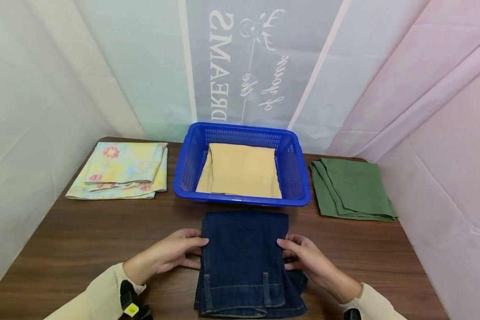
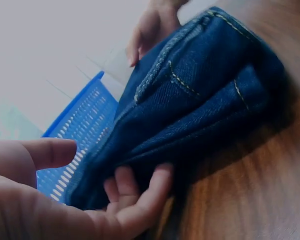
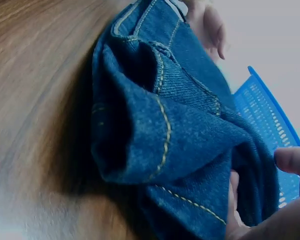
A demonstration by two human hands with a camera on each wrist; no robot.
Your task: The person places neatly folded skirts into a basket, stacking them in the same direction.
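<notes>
Folded dark blue jeans (image 1: 244, 253) lie in front of me, waistband with belt loops towards me. My left hand (image 1: 176, 251) holds their left edge, the thumb over the top and the other fingers along the side. On the right edge my right hand (image 1: 306, 258) grips the layers the same way. In the left wrist view, the left fingers (image 2: 160, 180) are against the lower layers of the denim. The right wrist view shows the right thumb (image 3: 290, 160) outside the fold, with other fingers partly hidden in the cloth.
Just beyond the jeans stands a blue plastic basket (image 1: 242, 199) holding a folded yellow cloth (image 1: 242, 169). A folded floral cloth (image 1: 124, 166) lies at the back left, a folded green cloth (image 1: 356, 186) at the back right. Curtains (image 1: 160, 62) enclose the wooden table (image 1: 104, 235).
</notes>
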